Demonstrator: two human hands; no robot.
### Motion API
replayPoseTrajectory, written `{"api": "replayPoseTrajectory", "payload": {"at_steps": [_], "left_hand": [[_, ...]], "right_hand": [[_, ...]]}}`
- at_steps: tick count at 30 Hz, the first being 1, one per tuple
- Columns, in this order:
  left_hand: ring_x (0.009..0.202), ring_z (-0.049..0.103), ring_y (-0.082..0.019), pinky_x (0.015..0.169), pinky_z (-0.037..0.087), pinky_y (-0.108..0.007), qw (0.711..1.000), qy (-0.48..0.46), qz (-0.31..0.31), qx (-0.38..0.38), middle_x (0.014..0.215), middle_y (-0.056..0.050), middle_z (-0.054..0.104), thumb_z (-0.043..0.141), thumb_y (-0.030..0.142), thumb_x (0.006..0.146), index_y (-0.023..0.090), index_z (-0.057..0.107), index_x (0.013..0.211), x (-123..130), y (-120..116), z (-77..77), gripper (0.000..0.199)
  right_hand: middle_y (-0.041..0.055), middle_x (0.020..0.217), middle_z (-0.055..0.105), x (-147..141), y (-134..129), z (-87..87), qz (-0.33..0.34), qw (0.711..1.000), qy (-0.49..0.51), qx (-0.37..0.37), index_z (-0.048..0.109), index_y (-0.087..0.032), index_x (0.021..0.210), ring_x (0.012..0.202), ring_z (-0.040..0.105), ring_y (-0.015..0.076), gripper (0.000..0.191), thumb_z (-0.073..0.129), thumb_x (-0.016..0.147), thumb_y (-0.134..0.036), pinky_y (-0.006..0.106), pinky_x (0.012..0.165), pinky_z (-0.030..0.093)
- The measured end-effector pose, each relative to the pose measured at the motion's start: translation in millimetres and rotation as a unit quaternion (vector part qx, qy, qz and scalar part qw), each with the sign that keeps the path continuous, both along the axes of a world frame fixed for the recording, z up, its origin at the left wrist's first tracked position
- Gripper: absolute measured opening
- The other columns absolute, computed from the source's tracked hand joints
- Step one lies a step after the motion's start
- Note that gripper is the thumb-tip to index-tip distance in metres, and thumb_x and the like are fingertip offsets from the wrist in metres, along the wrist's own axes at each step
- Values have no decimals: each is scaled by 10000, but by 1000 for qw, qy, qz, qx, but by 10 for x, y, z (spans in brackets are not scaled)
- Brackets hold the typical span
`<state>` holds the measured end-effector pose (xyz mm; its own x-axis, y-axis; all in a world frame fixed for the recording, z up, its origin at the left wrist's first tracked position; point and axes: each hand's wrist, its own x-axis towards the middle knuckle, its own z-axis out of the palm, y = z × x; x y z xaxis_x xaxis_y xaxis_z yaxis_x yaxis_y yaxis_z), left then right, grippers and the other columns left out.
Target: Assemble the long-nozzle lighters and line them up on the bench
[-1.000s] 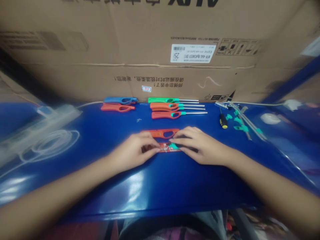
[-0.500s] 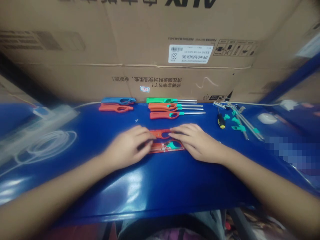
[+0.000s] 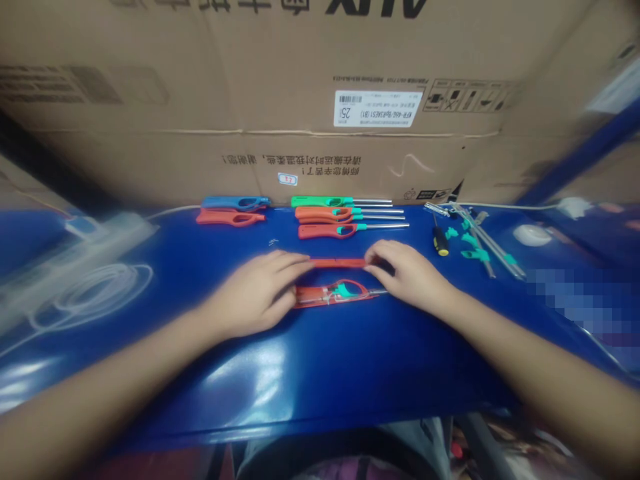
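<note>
A red shell half (image 3: 337, 263) is turned on its edge between my two hands. My left hand (image 3: 263, 290) grips its left end, and my right hand (image 3: 405, 270) pinches its right end with thumb and fingers. Just nearer to me lies an opened red lighter body (image 3: 313, 297), its inner parts showing, with a green trigger (image 3: 346, 289) and a metal tube pointing right. The left end of that body is hidden by my left hand.
Behind my hands lie a green lighter (image 3: 320, 201), several red-orange ones and a blue shell (image 3: 230, 202). At right are a screwdriver (image 3: 440, 241), metal tubes (image 3: 487, 243) and green parts. A white cable (image 3: 95, 293) coils at left, and a cardboard box (image 3: 200, 160) stands behind.
The shell half has tipped from lying with its inside showing onto its edge. My right hand has shifted right along it, uncovering the lower body's right end and tube.
</note>
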<state>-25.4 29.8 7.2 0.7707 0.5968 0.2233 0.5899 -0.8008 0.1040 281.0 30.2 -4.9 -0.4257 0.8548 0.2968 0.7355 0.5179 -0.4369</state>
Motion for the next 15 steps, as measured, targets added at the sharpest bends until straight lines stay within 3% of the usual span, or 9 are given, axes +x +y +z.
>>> {"api": "replayPoseTrajectory", "payload": {"at_steps": [2,5,8,10,15], "left_hand": [[1291,568,-309,1082,476,-522,999,-28,1,35,1447,-136,580,463,236,974,165,564,1404,16,-1,-11,447],[1209,618,-302,1013,524,-494,994,-67,-15,90,1364,-142,641,530,317,1002,168,597,1363,40,2,-33,396],[1086,670,-266,930,565,-441,989,-95,-42,104,1242,-121,708,568,285,1000,166,637,1298,43,2,-58,329],[1044,685,-252,914,569,-426,988,-107,-53,93,1197,-118,723,570,260,997,160,649,1275,34,-6,-66,306],[958,692,-234,853,571,-383,992,-100,-78,23,1103,-114,739,598,286,964,154,673,1223,13,-41,-40,300]], "right_hand": [[43,857,687,-44,-24,20,-33,996,83,-29,615,-200,888,781,627,191,86,594,934,-268,341,736,504],[45,830,700,-116,-70,46,-50,966,221,-126,639,-186,882,743,653,174,187,630,902,-371,312,698,523],[56,821,717,-152,-111,71,-41,942,256,-211,681,-165,911,715,663,175,269,660,865,-429,301,655,530],[57,842,727,-154,-134,86,-26,951,228,-205,707,-161,991,722,662,172,278,641,883,-409,304,668,538],[68,1050,714,-126,-158,73,65,988,109,-91,692,-207,1169,926,655,194,299,671,908,-351,348,848,537]]}}
